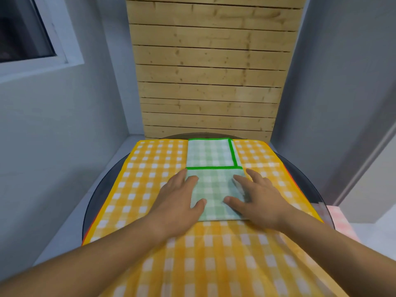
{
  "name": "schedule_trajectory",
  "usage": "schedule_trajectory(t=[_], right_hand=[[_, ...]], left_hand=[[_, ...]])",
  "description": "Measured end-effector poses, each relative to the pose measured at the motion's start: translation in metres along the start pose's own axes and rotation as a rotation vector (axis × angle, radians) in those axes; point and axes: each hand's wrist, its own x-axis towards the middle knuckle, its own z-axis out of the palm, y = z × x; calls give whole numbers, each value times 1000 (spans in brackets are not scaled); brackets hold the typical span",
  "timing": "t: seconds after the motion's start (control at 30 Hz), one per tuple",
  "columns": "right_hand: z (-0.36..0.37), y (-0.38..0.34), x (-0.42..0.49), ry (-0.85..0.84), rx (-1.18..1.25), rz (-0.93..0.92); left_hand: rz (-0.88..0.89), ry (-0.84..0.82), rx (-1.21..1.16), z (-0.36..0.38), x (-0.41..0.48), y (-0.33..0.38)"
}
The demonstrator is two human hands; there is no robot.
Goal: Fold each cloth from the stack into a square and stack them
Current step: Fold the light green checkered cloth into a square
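1. The fingers of the left hand (179,197) lie spread and flat on the left side of the green cloth (214,189), palm down, gripping nothing.
2. The right hand (255,197) mirrors it on the right side, fingers open and pressed flat, thumb pointing inward; it holds nothing either.
3. The step in hand looks like smoothing a fold. To do it well, I would slide both palms outward from the middle, keep the near edge square, and press the crease before lifting the hands.
4. The green cloth is pale green and white check with a bright green border. It lies in the middle of the table, long side running away from the person; the far half shows a folded panel edged in green, with a narrow strip out of line on its right.
5. Under it lies an orange cloth (150,168), checked orange and white, spread wide and hanging toward the person.
6. A dark round table (96,200) shows at the sides, with a wooden slat wall (212,71) behind.
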Motion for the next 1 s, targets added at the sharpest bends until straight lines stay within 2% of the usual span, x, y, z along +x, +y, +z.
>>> schedule_trajectory(t=[0.13, 0.3, 0.5, 0.6, 0.7, 0.77, 0.9, 1.0], right_hand=[[11, 3, -16, -54, -122, -44], [21, 13, -15, -160, -199, -44], [11, 32, -14, -215, -247, -147], [8, 36, -15, -204, -56, -148], [0, 37, -21, 37, 135, -202], [-3, 31, -26, 132, 181, -281], [5, 21, -31, 46, 172, -339], [11, 25, -30, 71, 172, -327]], left_hand=[[138, -125, 162, 3, -6, -2], [156, -309, 302, 9, -4, -16], [176, -399, 389, 3, -4, -20], [183, -374, 363, 4, -6, -22], [279, -221, 235, -4, -8, -26], [346, -94, 102, -10, -8, -28], [298, -120, -62, -11, -9, -28], [219, -121, -162, -11, -10, -27]])
